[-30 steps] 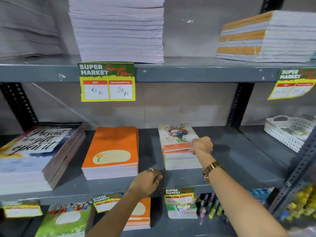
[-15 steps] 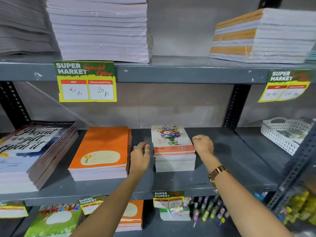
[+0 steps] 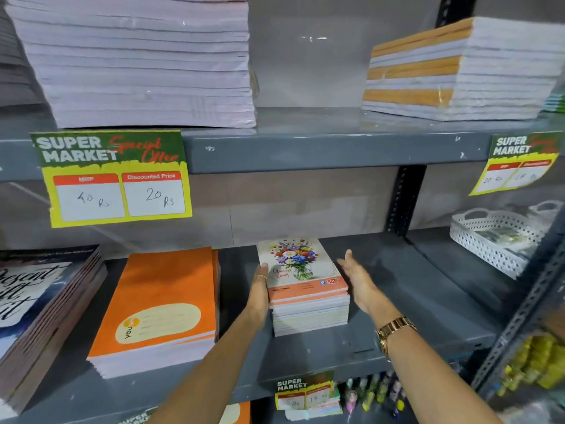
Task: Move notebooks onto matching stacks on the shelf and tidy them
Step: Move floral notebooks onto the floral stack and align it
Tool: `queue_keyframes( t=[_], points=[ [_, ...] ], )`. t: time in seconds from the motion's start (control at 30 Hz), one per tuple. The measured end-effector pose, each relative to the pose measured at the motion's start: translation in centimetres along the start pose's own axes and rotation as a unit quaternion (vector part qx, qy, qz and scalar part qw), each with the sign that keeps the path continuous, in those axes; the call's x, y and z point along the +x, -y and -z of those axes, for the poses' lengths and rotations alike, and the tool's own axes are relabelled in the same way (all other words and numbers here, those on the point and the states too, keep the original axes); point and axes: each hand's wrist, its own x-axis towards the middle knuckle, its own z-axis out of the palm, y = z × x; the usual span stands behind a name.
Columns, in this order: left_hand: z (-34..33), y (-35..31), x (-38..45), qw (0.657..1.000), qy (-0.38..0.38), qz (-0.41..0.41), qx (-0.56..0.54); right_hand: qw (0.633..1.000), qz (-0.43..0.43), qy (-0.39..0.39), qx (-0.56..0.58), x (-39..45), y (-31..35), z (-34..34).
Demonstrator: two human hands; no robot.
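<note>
A stack of flower-cover notebooks point(image 3: 301, 280) sits mid-shelf on the grey shelf point(image 3: 397, 304). My left hand point(image 3: 260, 293) lies flat against the stack's left side, fingers straight. My right hand point(image 3: 356, 278) is open with its palm facing the stack's right side, a small gap between them. A stack of orange notebooks point(image 3: 162, 304) lies to the left, and a stack of large dark notebooks with script lettering point(image 3: 39, 310) sits at the far left.
A white perforated basket point(image 3: 495, 240) stands at the right of the shelf. The upper shelf holds a tall white notebook stack point(image 3: 137, 65) and a white-and-orange stack point(image 3: 458, 71). Price tags point(image 3: 113, 175) hang from shelf edges. Pens point(image 3: 373, 393) sit below.
My left hand rose from the shelf's front edge to the flower stack's left side. My right hand opened from a fist and drew slightly off the stack's right side. The view moved closer.
</note>
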Motion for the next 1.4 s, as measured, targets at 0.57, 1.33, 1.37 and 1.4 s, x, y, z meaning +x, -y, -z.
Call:
queue_keyframes(
  t=[0.57, 1.33, 1.37, 1.4],
  points=[
    [0.0, 0.6, 1.9, 0.998, 0.049, 0.013, -0.041, 0.994, -0.058, 0.097, -0.002, 1.0, -0.7, 0.1],
    [-0.4, -0.1, -1.2, 0.992, -0.004, -0.077, 0.101, 0.998, 0.027, 0.038, -0.038, -0.8, 0.4, -0.6],
    [-0.5, 0.0, -1.6, 0.988, -0.002, -0.082, 0.131, 0.998, 0.037, 0.018, -0.044, -1.1, 0.4, -0.8],
    [-0.6, 0.1, -2.1, 0.98, 0.001, -0.096, 0.174, 0.996, 0.056, -0.01, -0.069, -1.5, 0.3, -1.1]
  ],
)
